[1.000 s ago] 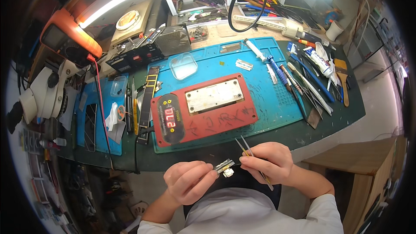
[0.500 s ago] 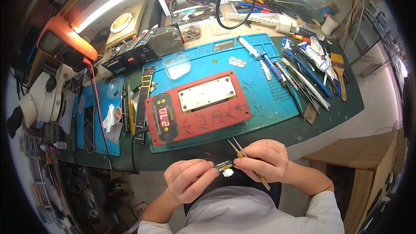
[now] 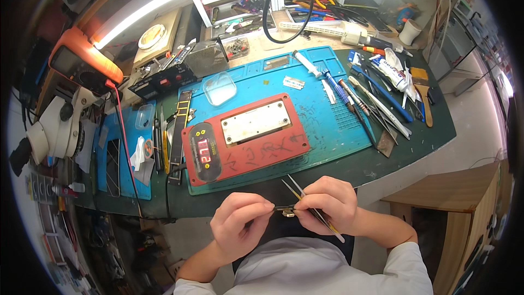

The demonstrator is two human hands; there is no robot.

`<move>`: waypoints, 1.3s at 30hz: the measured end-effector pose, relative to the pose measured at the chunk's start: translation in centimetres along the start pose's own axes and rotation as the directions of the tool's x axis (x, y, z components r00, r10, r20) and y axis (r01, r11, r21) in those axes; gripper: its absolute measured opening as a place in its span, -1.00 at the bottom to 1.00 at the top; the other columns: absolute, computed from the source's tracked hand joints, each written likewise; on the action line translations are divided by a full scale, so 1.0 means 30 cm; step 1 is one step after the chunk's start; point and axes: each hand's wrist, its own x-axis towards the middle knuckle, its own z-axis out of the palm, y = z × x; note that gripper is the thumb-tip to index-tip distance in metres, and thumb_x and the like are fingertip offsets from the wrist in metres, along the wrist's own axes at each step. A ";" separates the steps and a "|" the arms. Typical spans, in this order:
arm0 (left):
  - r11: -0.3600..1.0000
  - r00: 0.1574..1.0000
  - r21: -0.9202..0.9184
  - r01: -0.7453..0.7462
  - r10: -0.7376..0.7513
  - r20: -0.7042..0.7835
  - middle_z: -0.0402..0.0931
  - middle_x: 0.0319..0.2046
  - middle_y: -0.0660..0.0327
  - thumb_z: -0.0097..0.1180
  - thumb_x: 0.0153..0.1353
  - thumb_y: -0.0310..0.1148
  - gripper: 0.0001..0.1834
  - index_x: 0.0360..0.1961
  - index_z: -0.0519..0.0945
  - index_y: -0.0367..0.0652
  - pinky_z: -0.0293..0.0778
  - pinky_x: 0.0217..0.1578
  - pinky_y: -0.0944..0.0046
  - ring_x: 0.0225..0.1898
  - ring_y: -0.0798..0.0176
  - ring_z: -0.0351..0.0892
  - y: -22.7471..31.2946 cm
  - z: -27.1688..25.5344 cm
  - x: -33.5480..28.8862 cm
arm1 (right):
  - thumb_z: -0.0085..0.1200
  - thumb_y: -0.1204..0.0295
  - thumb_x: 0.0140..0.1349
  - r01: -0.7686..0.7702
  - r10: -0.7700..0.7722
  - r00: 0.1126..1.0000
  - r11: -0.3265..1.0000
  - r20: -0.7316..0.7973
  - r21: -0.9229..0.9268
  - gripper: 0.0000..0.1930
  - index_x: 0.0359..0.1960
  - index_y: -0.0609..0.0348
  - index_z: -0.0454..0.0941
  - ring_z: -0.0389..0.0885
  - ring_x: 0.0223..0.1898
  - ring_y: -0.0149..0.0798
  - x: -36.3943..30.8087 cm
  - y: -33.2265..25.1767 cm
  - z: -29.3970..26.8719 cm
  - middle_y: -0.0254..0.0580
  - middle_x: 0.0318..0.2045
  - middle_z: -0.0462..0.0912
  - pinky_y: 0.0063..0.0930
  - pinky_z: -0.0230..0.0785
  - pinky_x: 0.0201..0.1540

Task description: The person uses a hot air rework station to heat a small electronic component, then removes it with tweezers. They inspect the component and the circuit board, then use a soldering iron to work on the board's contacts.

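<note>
Near the bench's front edge, my left hand (image 3: 240, 222) pinches one end of a small dark flat part with a shiny metallic tab (image 3: 287, 213). The other end sits between the fingertips of my right hand (image 3: 329, 205). Tweezers (image 3: 291, 184) also lie in my right hand, their points aimed away from me and their rear end below the palm. The part is seen nearly edge-on and is too small to name. Beyond my hands, a red heating plate (image 3: 245, 155) with a lit red display and a pale metal top rests on a blue work mat (image 3: 327, 155).
Brushes, tubes and a blue-handled tool (image 3: 382, 94) lie at the right. A clear plastic box (image 3: 220, 88) and a syringe (image 3: 307, 63) are on the mat. An orange multimeter (image 3: 85, 61) and a white microscope (image 3: 54, 120) stand left. A black cable loop (image 3: 266, 16) hangs at the back.
The small part has been tipped from showing its face to nearly edge-on. Both hands keep hold of it, and the tweezers have shifted slightly left. The head view has moved a little.
</note>
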 end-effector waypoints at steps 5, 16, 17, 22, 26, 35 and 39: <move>0.964 0.982 -0.187 0.189 -0.181 0.058 0.63 -0.27 0.12 0.33 0.13 -0.75 -0.76 -0.19 0.68 -0.30 0.56 -0.45 0.43 -0.38 0.38 0.62 0.001 -0.007 0.033 | 0.41 0.62 0.03 -0.030 0.030 0.999 1.000 -0.023 -0.003 -0.74 -0.21 0.20 0.68 0.59 -0.51 -0.28 0.003 -0.008 -0.024 -0.22 -0.40 0.64 -0.48 0.43 -0.51; 0.789 0.817 -0.271 0.551 -0.576 -0.015 0.62 -0.25 0.19 0.20 0.27 -0.72 -0.86 -0.17 0.63 -0.34 0.56 -0.29 0.48 -0.30 0.45 0.64 0.055 -0.091 0.136 | 0.41 0.56 0.15 0.096 -0.101 0.992 0.993 -0.080 -0.065 -0.66 -0.05 0.27 0.60 0.80 -0.29 -0.17 -0.058 0.031 -0.048 -0.12 -0.28 0.76 -0.42 0.65 -0.30; 0.846 0.863 -0.233 0.481 -0.503 -0.046 0.61 -0.31 0.26 0.15 0.33 -0.67 -0.87 -0.14 0.59 -0.29 0.48 -0.51 0.54 -0.31 0.48 0.64 0.036 -0.087 0.132 | 0.41 0.54 0.18 0.128 -0.132 0.989 0.990 -0.060 -0.065 -0.68 -0.06 0.27 0.59 0.82 -0.27 -0.16 -0.051 0.029 -0.045 -0.10 -0.27 0.77 -0.41 0.67 -0.28; 0.850 0.846 -0.126 0.511 -0.523 -0.098 0.61 -0.34 0.33 0.25 0.31 -0.62 -0.92 -0.20 0.65 -0.29 0.44 -0.40 0.53 -0.40 0.56 0.55 0.004 -0.144 0.139 | 0.44 0.46 0.15 0.213 -0.217 0.976 0.971 -0.021 -0.105 -0.70 -0.10 0.27 0.69 0.79 -0.32 -0.25 0.000 0.012 -0.005 -0.12 -0.25 0.78 -0.52 0.61 -0.38; 0.874 0.869 -0.017 0.486 -0.485 -0.098 0.55 -0.45 0.43 0.26 0.33 -0.56 -0.96 -0.21 0.67 -0.25 0.29 -0.48 0.56 -0.49 0.63 0.41 -0.036 -0.201 0.163 | 0.45 0.46 0.13 0.219 -0.222 0.975 0.969 -0.014 -0.117 -0.68 -0.09 0.25 0.70 0.77 -0.35 -0.26 0.038 0.002 0.014 -0.16 -0.25 0.76 -0.51 0.62 -0.37; 0.751 0.758 -0.126 0.648 -0.620 0.204 0.61 -0.32 0.39 0.21 0.38 -0.55 -0.91 -0.12 0.63 -0.27 0.38 -0.35 0.56 -0.34 0.63 0.50 -0.038 -0.243 0.236 | 0.42 0.51 0.11 0.138 -0.143 0.989 0.981 -0.027 -0.136 -0.68 -0.08 0.24 0.70 0.73 -0.35 -0.28 0.088 0.005 0.027 -0.18 -0.22 0.73 -0.49 0.62 -0.34; 0.671 0.712 -0.248 0.699 -0.620 0.331 0.68 -0.26 0.34 0.23 0.39 -0.49 -0.88 -0.10 0.63 -0.28 0.44 -0.32 0.55 -0.23 0.59 0.63 -0.027 -0.232 0.282 | 0.30 0.54 0.12 0.334 -0.328 0.942 0.897 0.068 -0.289 -0.71 -0.08 0.27 0.71 0.72 -0.31 -0.32 0.079 0.027 0.020 -0.18 -0.23 0.71 -0.50 0.63 -0.31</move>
